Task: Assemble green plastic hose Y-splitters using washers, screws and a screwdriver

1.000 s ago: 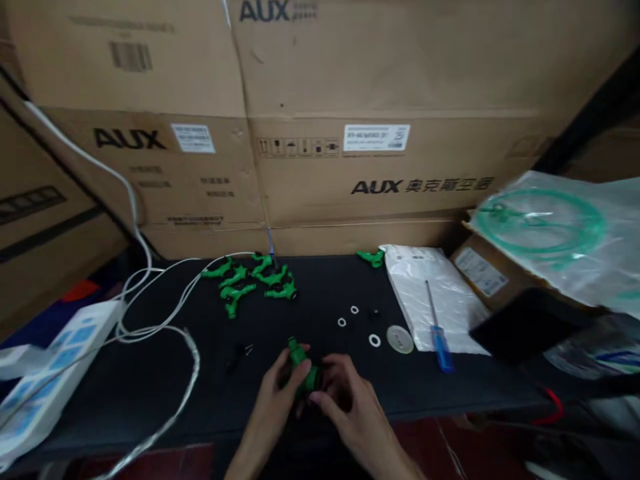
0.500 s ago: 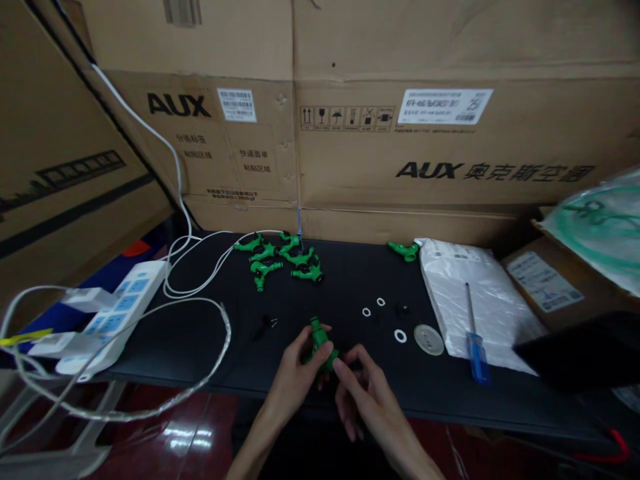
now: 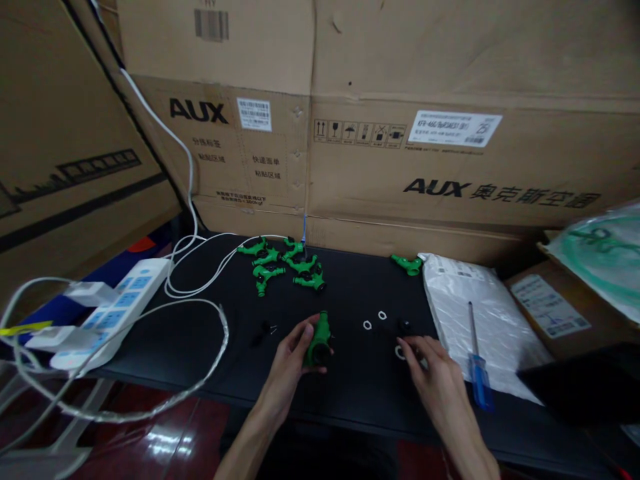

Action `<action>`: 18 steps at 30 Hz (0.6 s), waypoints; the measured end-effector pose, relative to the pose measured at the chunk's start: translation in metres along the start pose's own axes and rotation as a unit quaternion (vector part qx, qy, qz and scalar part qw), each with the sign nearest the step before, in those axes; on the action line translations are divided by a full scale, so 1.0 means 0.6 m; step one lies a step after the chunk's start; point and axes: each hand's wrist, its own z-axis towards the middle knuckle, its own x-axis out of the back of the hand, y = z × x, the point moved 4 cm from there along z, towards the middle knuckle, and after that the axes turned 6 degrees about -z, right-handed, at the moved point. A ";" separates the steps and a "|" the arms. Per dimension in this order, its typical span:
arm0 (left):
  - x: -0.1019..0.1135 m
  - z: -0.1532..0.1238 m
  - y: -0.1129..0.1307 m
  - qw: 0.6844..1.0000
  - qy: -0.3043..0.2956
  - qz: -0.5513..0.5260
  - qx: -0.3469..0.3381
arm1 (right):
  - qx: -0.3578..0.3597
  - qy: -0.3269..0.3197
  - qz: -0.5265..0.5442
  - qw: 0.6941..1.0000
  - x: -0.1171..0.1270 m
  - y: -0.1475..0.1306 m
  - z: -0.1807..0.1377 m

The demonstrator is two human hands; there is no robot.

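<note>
Our left hand is closed round the green fitting, over the black table well left of the white packet. We judge the fitting light, stiff moulded plastic, best held by its thick body. Our right hand, fingers loosely spread, touches a small white washer just left of the packet; it looks thin and slippery, best pinched by its edge.

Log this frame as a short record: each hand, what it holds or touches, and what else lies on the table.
Left hand: grips green fitting
Right hand: fingertips at white ring, nothing gripped
Table: black; pile of fittings, two small rings, screwdriver on white bag
Left edge: power strip, cables
</note>
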 end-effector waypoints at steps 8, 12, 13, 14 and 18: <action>-0.008 0.015 -0.013 0.996 -0.067 -0.056 0.002 | 0.072 -0.020 -0.026 0.997 -0.052 -0.043 0.038; -0.001 0.020 -0.022 0.992 -0.093 -0.085 -0.008 | 0.071 -0.030 -0.001 0.997 -0.080 -0.049 0.062; 0.001 0.020 -0.025 0.990 -0.101 -0.094 -0.009 | 0.068 -0.031 0.012 0.997 -0.084 -0.049 0.065; 0.002 0.021 -0.027 0.989 -0.108 -0.101 -0.009 | 0.062 -0.031 0.028 0.997 -0.086 -0.049 0.066; 0.006 0.021 -0.030 0.990 -0.103 -0.091 -0.013 | 0.031 -0.046 0.116 0.992 -0.079 -0.069 0.055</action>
